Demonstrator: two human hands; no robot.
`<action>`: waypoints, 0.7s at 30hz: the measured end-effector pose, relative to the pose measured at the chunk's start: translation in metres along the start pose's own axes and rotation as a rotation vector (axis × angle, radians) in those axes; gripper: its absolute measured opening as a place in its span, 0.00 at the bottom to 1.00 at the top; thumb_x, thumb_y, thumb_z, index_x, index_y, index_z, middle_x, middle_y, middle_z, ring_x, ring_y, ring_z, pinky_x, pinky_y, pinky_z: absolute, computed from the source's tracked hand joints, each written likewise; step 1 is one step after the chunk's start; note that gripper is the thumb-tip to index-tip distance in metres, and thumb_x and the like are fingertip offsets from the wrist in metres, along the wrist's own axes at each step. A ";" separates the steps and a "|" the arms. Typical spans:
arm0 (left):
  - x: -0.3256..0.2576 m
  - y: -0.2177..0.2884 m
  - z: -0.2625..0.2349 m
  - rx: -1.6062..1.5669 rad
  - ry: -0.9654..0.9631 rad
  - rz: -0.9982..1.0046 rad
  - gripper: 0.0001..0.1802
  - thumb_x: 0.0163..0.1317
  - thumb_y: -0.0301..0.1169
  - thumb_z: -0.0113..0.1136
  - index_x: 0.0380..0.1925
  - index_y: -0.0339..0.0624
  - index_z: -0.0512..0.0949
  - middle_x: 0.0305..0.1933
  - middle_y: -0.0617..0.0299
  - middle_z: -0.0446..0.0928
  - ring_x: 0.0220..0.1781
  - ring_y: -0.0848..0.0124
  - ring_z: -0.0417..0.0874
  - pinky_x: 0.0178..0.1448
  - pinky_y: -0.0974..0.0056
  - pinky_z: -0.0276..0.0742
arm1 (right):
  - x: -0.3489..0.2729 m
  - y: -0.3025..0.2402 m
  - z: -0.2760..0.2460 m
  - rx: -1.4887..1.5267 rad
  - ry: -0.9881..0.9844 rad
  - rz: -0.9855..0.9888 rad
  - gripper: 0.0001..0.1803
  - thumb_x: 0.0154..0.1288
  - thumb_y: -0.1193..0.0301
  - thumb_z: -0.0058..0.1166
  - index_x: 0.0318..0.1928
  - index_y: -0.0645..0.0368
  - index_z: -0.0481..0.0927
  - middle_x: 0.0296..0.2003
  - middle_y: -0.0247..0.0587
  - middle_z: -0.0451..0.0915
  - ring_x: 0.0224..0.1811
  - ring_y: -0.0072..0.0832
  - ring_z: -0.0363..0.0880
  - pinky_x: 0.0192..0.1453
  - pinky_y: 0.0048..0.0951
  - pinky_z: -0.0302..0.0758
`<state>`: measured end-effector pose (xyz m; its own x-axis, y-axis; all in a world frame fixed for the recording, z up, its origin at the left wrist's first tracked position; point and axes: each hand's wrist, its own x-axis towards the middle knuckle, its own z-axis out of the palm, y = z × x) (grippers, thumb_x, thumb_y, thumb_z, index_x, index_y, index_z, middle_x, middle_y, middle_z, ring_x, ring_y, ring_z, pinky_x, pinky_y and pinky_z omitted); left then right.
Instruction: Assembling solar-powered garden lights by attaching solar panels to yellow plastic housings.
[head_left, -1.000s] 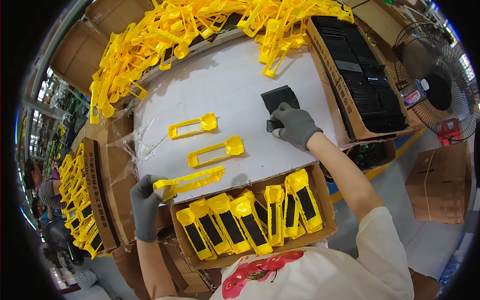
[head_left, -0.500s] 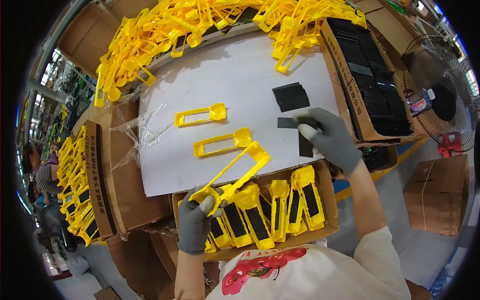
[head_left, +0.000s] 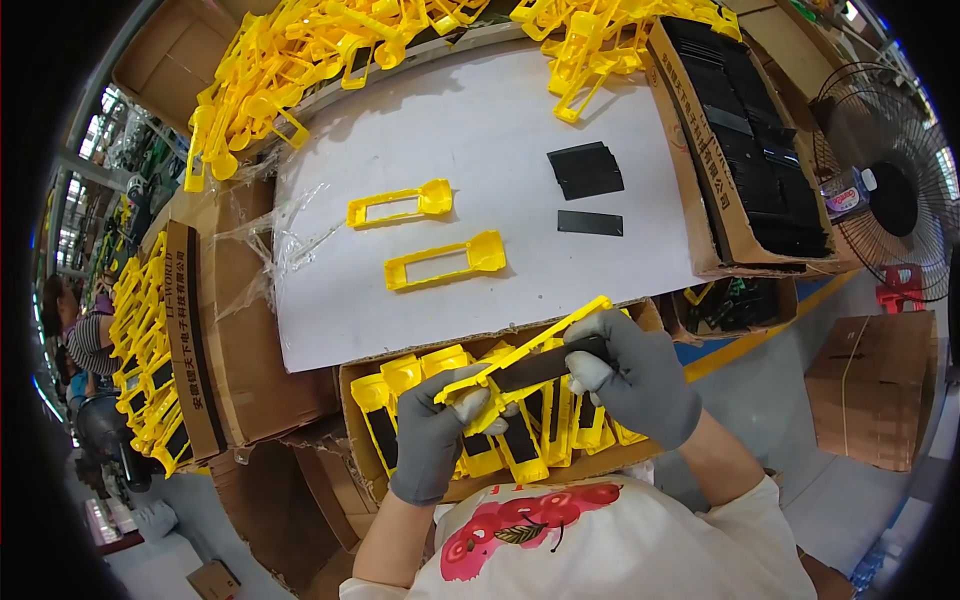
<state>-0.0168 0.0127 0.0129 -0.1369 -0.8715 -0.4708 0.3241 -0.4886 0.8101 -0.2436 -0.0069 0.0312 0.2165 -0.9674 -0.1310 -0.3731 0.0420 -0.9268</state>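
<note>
In front of my body my left hand (head_left: 436, 432), in a grey glove, is closed on one end of a yellow plastic frame (head_left: 545, 345), held tilted. My gloved right hand (head_left: 638, 378) pinches a black strip (head_left: 530, 370) lengthwise against the frame's long opening. Whether the strip sits inside the opening cannot be made out. Below both hands, a cardboard box (head_left: 352, 400) holds several yellow frames with black strips in them. On the white tabletop lie two yellow frames without strips, the farther frame (head_left: 435, 198) and the nearer frame (head_left: 487, 252), plus a single black strip (head_left: 590, 223) and a small stack of black strips (head_left: 586, 170).
A heap of yellow frames (head_left: 290, 60) lines the table's far edge. At right stand a carton of black strips (head_left: 700, 120), a fan (head_left: 890, 200) and a closed carton (head_left: 868, 390). Filled frames (head_left: 150, 360) stand in a box at left. A person (head_left: 90, 340) is far left.
My right hand has come from the tabletop toward my body with a black strip, meeting the frame. My left hand has moved right and turned the frame flatter.
</note>
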 end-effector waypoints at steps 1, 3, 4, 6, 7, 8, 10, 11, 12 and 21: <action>0.000 0.000 0.001 -0.001 -0.002 -0.002 0.16 0.59 0.20 0.55 0.48 0.28 0.76 0.42 0.47 0.80 0.38 0.56 0.86 0.41 0.62 0.85 | -0.002 0.005 0.002 -0.036 0.039 -0.047 0.11 0.65 0.69 0.56 0.44 0.59 0.75 0.30 0.44 0.83 0.30 0.32 0.85 0.36 0.27 0.80; 0.000 0.002 0.004 -0.019 -0.026 -0.058 0.16 0.58 0.19 0.56 0.48 0.28 0.76 0.41 0.47 0.80 0.37 0.56 0.86 0.41 0.62 0.85 | -0.003 0.008 0.003 -0.074 0.080 -0.089 0.10 0.64 0.69 0.56 0.44 0.59 0.75 0.29 0.45 0.83 0.30 0.37 0.85 0.36 0.29 0.80; -0.001 0.002 0.004 -0.018 -0.023 -0.059 0.16 0.58 0.19 0.56 0.48 0.28 0.76 0.41 0.47 0.80 0.37 0.56 0.86 0.41 0.62 0.85 | -0.004 0.006 0.005 -0.099 0.066 -0.093 0.09 0.64 0.69 0.56 0.43 0.58 0.76 0.28 0.46 0.82 0.30 0.39 0.84 0.35 0.30 0.79; -0.003 0.002 0.004 -0.005 -0.014 -0.059 0.15 0.58 0.19 0.56 0.47 0.28 0.76 0.40 0.46 0.81 0.35 0.57 0.86 0.41 0.61 0.85 | -0.006 0.001 0.005 -0.122 0.051 -0.095 0.09 0.64 0.70 0.57 0.42 0.58 0.76 0.27 0.46 0.82 0.30 0.41 0.83 0.34 0.32 0.79; -0.002 0.001 0.005 -0.004 -0.016 -0.064 0.15 0.58 0.19 0.56 0.47 0.28 0.76 0.40 0.46 0.81 0.35 0.57 0.86 0.41 0.61 0.85 | -0.007 -0.001 0.004 -0.165 0.059 -0.091 0.08 0.64 0.70 0.56 0.42 0.58 0.75 0.26 0.46 0.81 0.28 0.42 0.83 0.32 0.33 0.78; -0.001 0.001 0.006 -0.005 -0.016 -0.058 0.15 0.58 0.20 0.56 0.46 0.28 0.77 0.39 0.47 0.80 0.33 0.58 0.85 0.38 0.63 0.84 | -0.008 -0.003 0.004 -0.207 0.068 -0.086 0.08 0.64 0.70 0.56 0.41 0.57 0.75 0.25 0.46 0.81 0.27 0.42 0.82 0.30 0.34 0.78; 0.000 0.001 0.010 -0.004 -0.020 -0.058 0.14 0.59 0.20 0.56 0.45 0.28 0.77 0.38 0.47 0.80 0.31 0.60 0.85 0.35 0.65 0.83 | -0.002 -0.002 0.004 -0.222 0.050 -0.108 0.08 0.64 0.70 0.56 0.41 0.57 0.74 0.24 0.45 0.81 0.26 0.42 0.82 0.29 0.35 0.77; 0.000 0.004 0.015 0.069 0.017 -0.087 0.14 0.59 0.20 0.56 0.45 0.28 0.78 0.37 0.49 0.80 0.30 0.61 0.85 0.33 0.67 0.81 | -0.001 -0.001 0.004 -0.240 0.034 -0.135 0.08 0.64 0.70 0.56 0.41 0.57 0.74 0.24 0.45 0.80 0.25 0.43 0.81 0.28 0.36 0.76; 0.001 0.006 0.019 0.143 0.053 -0.117 0.13 0.58 0.20 0.57 0.44 0.28 0.78 0.36 0.50 0.80 0.29 0.63 0.84 0.30 0.69 0.79 | 0.001 0.008 0.007 -0.284 0.042 -0.149 0.11 0.63 0.65 0.58 0.40 0.56 0.73 0.22 0.43 0.80 0.23 0.40 0.82 0.25 0.35 0.75; -0.010 0.000 -0.014 0.421 -0.151 -0.036 0.13 0.59 0.17 0.60 0.45 0.30 0.80 0.36 0.55 0.82 0.32 0.71 0.86 0.33 0.73 0.81 | -0.014 0.036 0.001 -0.233 -0.096 -0.165 0.18 0.54 0.63 0.66 0.45 0.55 0.81 0.29 0.38 0.82 0.27 0.34 0.81 0.32 0.30 0.76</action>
<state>-0.0024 0.0220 0.0132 -0.2865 -0.8347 -0.4704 -0.0879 -0.4660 0.8804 -0.2590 0.0087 -0.0011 0.3714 -0.9281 -0.0277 -0.5202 -0.1833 -0.8341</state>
